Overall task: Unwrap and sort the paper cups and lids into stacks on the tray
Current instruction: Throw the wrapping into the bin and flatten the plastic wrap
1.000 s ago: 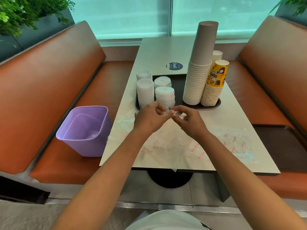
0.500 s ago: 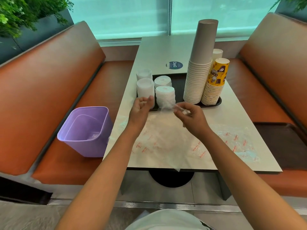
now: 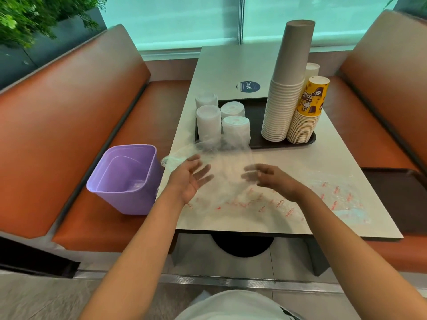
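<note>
- Clear plastic wrap (image 3: 221,155), crinkled and see-through, is spread above the near part of the table (image 3: 231,63), its far edge draped against the lid stacks (image 3: 235,130).
- Both hands hover over it. The left hand (image 3: 189,179) is palm up with fingers spread and relaxed, clasping nothing; the right hand (image 3: 265,176) has loosely extended fingers (blurred), also clasping nothing as far as can be seen. Whether the fingertips touch the film cannot be told.
- Four white lid stacks stand at the left end of the dark tray (image 3: 256,112), the far-left one at or just past the tray's edge.
- At the tray's right end rises a tall stack of grey-brown cups (image 3: 286,88), and just beside it a shorter stack of yellow printed cups (image 3: 309,109), with a white cup (image 3: 312,69) behind them.
- More wrappers with red print (image 3: 323,199) lie flat on the table's near right side.
- A purple bin (image 3: 129,179) sits on the orange bench (image 3: 69,107) at the person's left, touching the table's edge.
</note>
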Available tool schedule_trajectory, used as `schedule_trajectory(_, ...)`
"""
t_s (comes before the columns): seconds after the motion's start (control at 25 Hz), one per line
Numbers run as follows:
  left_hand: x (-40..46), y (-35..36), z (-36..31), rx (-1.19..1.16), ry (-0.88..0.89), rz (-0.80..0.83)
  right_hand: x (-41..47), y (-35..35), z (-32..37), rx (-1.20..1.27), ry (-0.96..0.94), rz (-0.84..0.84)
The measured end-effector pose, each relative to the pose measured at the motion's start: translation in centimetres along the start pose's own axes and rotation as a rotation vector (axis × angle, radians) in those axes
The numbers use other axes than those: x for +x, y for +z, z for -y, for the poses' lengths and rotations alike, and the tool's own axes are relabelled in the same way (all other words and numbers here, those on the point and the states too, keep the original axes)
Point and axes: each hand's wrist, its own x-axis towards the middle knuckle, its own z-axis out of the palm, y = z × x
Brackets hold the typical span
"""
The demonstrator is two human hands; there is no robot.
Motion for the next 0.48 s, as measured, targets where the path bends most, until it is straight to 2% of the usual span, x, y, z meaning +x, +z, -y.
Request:
schedule_trajectory(0.08,-0.1,0.0,-0.3,-0.229,-0.056,0.014,0.1,1.5,-0.6,-0.078,0.012,0.078)
schedule_trajectory(0.16,0.0,0.2,-0.8,-0.307,-0.064,0.009,0.5,3.0,-1.1,-0.242,-0.036,0.073)
schedule_trajectory(0.24,0.2,0.2,-1.5,-0.202,-0.022,0.012,0.9,3.9,-1.0,-0.248,-0.117,-0.040)
schedule_trajectory(0.32,-0.2,-0.7,-1.7,0.004,-0.016,0.059,1.3,4.2,-0.6,-0.148,-0.181,-0.134)
schedule_trajectory(0.48,-1.8,-2.8,-0.6,0.335,-0.090,0.268,1.7,4.3,0.4,0.098,-0.263,-0.230)
